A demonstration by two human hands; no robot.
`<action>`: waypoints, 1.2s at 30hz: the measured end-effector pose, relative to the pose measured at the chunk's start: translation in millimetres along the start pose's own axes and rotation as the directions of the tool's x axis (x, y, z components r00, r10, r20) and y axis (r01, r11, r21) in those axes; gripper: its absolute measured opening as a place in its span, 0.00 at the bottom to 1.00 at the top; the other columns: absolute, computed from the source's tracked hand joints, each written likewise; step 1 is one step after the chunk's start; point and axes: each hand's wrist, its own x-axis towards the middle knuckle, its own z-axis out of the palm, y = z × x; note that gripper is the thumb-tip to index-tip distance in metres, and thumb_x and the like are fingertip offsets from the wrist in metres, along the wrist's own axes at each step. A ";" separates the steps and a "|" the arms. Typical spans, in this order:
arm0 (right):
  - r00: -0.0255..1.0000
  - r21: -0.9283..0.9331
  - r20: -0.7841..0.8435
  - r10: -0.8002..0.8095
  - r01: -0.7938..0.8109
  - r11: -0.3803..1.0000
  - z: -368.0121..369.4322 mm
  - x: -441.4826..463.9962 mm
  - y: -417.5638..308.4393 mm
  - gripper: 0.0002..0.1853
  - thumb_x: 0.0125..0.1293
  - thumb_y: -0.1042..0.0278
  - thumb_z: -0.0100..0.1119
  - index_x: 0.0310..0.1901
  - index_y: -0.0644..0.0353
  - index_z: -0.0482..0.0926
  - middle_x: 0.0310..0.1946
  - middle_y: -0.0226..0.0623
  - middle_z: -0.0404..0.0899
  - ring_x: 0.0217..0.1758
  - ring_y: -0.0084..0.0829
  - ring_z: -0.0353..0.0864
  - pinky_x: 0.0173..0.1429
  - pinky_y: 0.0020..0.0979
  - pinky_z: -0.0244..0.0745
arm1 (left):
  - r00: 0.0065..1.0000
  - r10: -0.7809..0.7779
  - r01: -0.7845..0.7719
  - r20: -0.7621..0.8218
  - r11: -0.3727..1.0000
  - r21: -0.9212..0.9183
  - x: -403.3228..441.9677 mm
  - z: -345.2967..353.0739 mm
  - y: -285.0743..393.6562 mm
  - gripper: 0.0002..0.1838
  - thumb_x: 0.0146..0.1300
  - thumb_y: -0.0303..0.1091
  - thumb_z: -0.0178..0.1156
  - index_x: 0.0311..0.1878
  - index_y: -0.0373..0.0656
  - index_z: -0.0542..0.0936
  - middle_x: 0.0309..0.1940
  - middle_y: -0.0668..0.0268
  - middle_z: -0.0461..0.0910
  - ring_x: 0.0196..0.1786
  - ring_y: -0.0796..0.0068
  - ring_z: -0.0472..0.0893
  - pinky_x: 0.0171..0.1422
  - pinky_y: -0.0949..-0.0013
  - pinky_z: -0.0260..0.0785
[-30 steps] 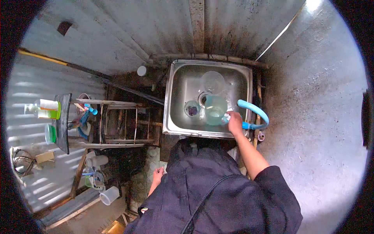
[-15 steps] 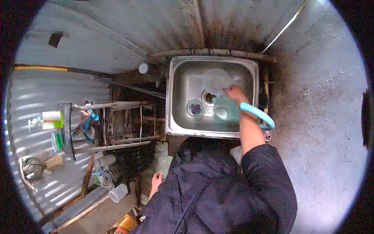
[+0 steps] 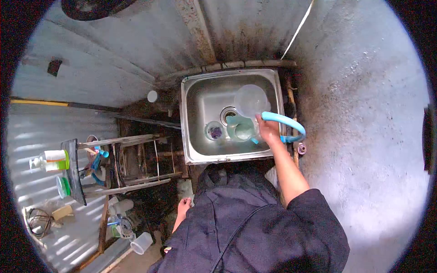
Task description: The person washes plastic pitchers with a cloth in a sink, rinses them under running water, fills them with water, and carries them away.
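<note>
Left hand [image 3: 184, 208] beside the dark clothing, fingers curled, contents of grip not discernible. In the sink [image 3: 198, 102]: clear cup [image 3: 213, 131], then green translucent pitcher [image 3: 240, 129], round translucent dish [image 3: 251, 99], and right hand [image 3: 270, 129] by the pitcher under the blue tube [image 3: 291, 123], its pinch, if any, hidden. Judged risk: a wrist bump could knock the pitcher against the cup.

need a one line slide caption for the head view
Right hand near the tip of a blue hose, over a metal sink with a pale green jug inside.
</note>
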 end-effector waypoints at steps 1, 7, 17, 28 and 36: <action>1.000 -0.107 -0.003 0.019 -0.019 0.994 -4.2 -0.2 -5.5 0.21 0.62 0.48 0.54 0.39 0.61 0.72 0.34 0.50 0.78 0.42 0.53 0.76 0.46 0.47 0.69 | 1.000 0.023 -0.023 -0.006 1.000 -0.005 10.6 0.0 -4.7 0.22 0.61 0.48 0.59 0.43 0.35 0.77 0.29 0.63 0.79 0.28 0.75 0.77 0.34 0.69 0.69; 0.989 -0.263 -0.130 -0.071 0.035 0.964 32.9 15.6 4.6 0.20 0.61 0.49 0.55 0.39 0.59 0.72 0.34 0.47 0.78 0.45 0.53 0.75 0.49 0.50 0.67 | 0.997 0.070 -0.070 0.007 0.998 0.003 29.9 -15.3 13.7 0.23 0.61 0.49 0.58 0.46 0.35 0.77 0.34 0.61 0.81 0.32 0.74 0.79 0.39 0.69 0.72; 0.877 -0.663 0.095 -0.471 0.409 0.627 21.8 29.0 6.3 0.11 0.51 0.61 0.62 0.34 0.55 0.75 0.34 0.38 0.79 0.47 0.43 0.72 0.51 0.52 0.61 | 0.999 -0.014 0.000 0.053 0.964 0.266 63.3 -73.5 -17.5 0.25 0.61 0.50 0.58 0.50 0.35 0.76 0.43 0.53 0.80 0.46 0.64 0.80 0.51 0.66 0.69; 0.874 -0.149 -0.475 0.099 -0.190 0.970 38.2 -18.2 -10.9 0.22 0.54 0.49 0.63 0.31 0.65 0.75 0.31 0.47 0.78 0.41 0.48 0.75 0.48 0.46 0.66 | 0.986 0.076 -0.103 0.151 0.978 0.180 108.1 -109.6 7.1 0.25 0.61 0.49 0.59 0.50 0.36 0.77 0.35 0.58 0.81 0.38 0.69 0.80 0.45 0.68 0.70; 0.780 0.631 -0.341 0.524 -0.224 0.743 60.0 -47.5 1.2 0.18 0.62 0.58 0.52 0.35 0.69 0.77 0.27 0.37 0.78 0.30 0.28 0.73 0.36 0.33 0.67 | 0.984 0.047 -0.099 0.174 0.948 0.302 110.1 -121.2 38.1 0.25 0.62 0.51 0.56 0.50 0.38 0.76 0.32 0.61 0.79 0.36 0.68 0.77 0.44 0.67 0.68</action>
